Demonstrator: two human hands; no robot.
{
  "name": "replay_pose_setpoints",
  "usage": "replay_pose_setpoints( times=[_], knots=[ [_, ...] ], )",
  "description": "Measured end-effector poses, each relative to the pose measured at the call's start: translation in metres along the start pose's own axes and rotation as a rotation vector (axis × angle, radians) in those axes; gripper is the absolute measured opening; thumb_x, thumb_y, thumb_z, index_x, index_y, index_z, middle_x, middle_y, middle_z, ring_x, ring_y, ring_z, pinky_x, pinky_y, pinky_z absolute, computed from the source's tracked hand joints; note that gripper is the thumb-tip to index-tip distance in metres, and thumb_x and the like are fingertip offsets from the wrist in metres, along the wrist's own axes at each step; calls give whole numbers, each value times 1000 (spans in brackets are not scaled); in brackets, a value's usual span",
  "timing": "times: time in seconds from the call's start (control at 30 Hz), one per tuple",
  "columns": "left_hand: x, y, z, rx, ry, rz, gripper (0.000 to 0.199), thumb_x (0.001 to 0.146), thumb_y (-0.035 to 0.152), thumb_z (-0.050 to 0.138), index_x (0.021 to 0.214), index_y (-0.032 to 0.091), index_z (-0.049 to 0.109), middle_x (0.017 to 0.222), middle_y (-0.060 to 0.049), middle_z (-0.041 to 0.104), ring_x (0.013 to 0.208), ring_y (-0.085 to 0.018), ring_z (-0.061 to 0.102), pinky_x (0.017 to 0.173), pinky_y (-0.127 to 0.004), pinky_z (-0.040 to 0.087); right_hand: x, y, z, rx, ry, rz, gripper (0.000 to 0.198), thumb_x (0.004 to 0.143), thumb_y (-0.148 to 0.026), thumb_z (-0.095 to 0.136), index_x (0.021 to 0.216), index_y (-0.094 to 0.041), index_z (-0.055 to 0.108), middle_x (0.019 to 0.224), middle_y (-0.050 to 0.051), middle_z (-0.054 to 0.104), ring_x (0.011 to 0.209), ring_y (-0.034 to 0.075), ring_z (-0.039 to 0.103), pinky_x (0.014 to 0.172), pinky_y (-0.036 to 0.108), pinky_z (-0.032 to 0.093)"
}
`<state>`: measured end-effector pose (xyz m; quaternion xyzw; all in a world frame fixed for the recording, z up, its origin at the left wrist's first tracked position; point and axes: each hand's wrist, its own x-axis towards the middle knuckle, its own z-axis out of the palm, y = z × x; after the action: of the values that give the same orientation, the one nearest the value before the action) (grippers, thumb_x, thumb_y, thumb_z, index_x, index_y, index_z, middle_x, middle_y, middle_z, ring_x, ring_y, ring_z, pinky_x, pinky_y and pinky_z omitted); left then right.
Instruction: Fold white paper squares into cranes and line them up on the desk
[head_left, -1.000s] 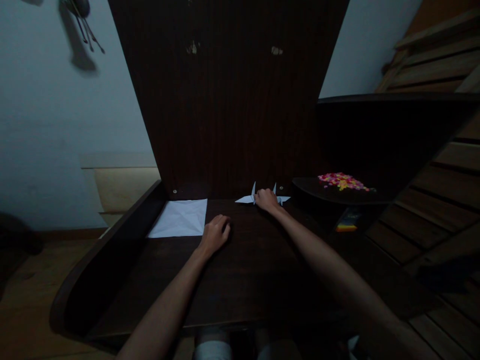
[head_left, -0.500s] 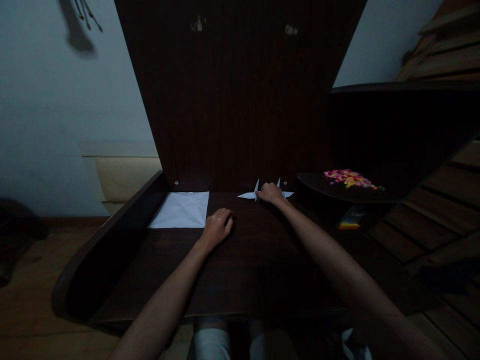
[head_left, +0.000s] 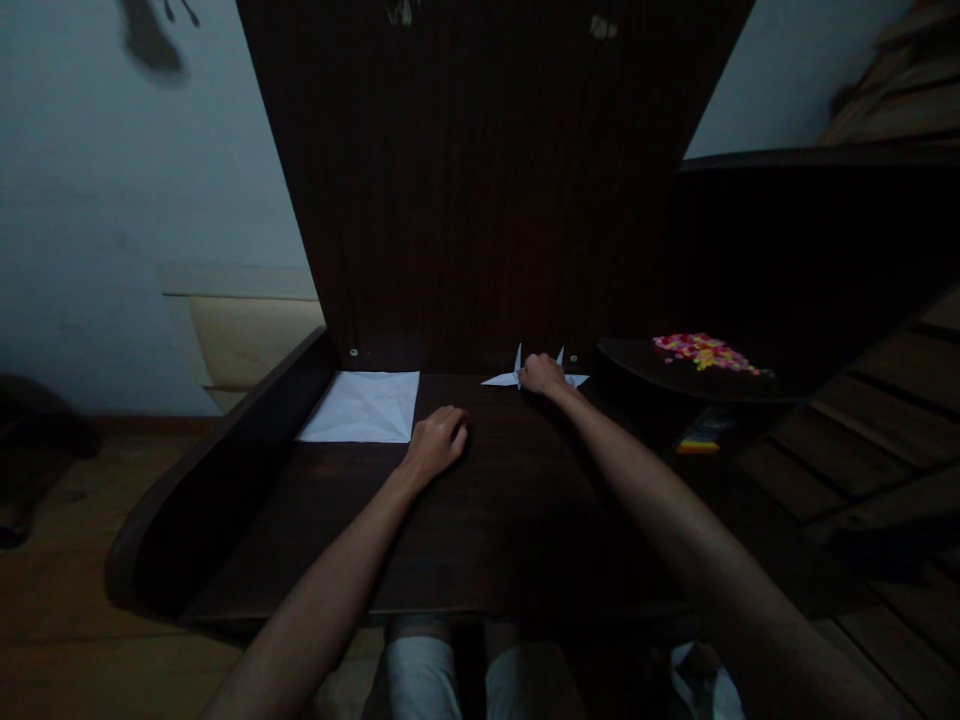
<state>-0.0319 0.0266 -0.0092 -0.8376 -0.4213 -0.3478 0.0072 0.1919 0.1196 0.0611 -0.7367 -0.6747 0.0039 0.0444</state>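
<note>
White folded paper (head_left: 500,380) with pointed ends, like origami cranes, sits at the back of the dark desk. My right hand (head_left: 541,373) is closed over its middle. Two thin points stick up beside the fingers and two more reach out sideways; whether this is one piece or two is hidden by the hand. My left hand (head_left: 439,438) rests on the desktop with loosely bent fingers and nothing in it. Just left of it lies a flat, creased sheet of white paper (head_left: 364,408), close to the fingers' wrist side.
A tall dark panel (head_left: 465,200) rises behind the desk (head_left: 487,530), and a raised side board (head_left: 217,480) borders its left. On a small shelf at right lies a pile of pink and yellow bits (head_left: 705,352). Below it is a yellow-edged object (head_left: 699,445).
The view has shifted slightly, so everything sits a little higher. My right hand stays at the folded paper, and my left hand stays on the desk.
</note>
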Motion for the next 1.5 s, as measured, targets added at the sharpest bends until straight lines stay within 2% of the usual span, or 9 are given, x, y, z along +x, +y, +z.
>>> replay_pose_setpoints(
  times=[0.37,0.47,0.6,0.7,0.87,1.03,1.13,1.3,1.5],
  knots=[
    [0,-1,2,2,-3,-2,15,83,17,46,94,18,57,89,-7,62,85,-19,59,77,-31,48,-2,-8,4,47,33,46,39,86,-33,45,110,-9,63,112,22,61,105,28,60,81,30,46],
    [0,0,2,-3,-7,-1,15,83,17,46,93,19,57,88,-6,62,85,-19,59,77,-31,48,-3,-10,3,51,43,68,44,85,-41,46,110,-9,63,113,22,61,105,28,59,82,31,46],
    [0,-1,2,-20,6,2,15,83,16,46,93,18,57,88,-6,62,85,-19,59,76,-31,48,-2,-1,-4,127,114,164,61,85,-57,38,105,-7,66,108,23,62,104,31,59,82,35,45],
    [0,-4,2,-6,33,-12,15,83,16,46,93,18,57,89,-7,63,85,-19,60,77,-31,49,-2,18,-13,219,196,264,65,86,-59,30,102,-8,68,107,23,63,103,32,59,82,36,45],
    [1,-10,0,73,93,-93,13,82,16,47,92,19,57,89,-6,63,87,-20,60,77,-31,49,-12,59,-20,230,243,322,54,86,-53,36,103,-13,69,103,20,65,100,29,61,79,33,44],
    [2,-16,-3,101,135,-172,12,81,16,48,88,19,57,88,-6,64,85,-21,60,74,-31,49,-23,83,-10,157,152,328,49,79,-53,48,104,-15,67,105,18,64,100,30,60,78,34,45],
    [1,-17,-3,101,129,-177,11,81,16,49,87,20,57,87,-6,64,84,-21,60,73,-31,49,-25,86,-1,150,114,301,42,78,-48,50,102,-17,67,106,17,64,101,30,60,77,35,45],
    [0,-17,-1,114,101,-164,10,81,16,49,87,19,57,86,-6,63,83,-20,60,72,-30,48,-24,86,5,180,124,267,30,80,-36,50,98,-20,67,104,14,65,99,28,61,74,33,45],
    [0,-17,-2,100,88,-165,11,82,16,48,87,19,57,85,-6,63,82,-20,59,72,-30,47,-27,68,1,187,253,286,36,83,-45,45,98,-19,65,98,14,67,94,26,62,74,31,45]
  ],
)
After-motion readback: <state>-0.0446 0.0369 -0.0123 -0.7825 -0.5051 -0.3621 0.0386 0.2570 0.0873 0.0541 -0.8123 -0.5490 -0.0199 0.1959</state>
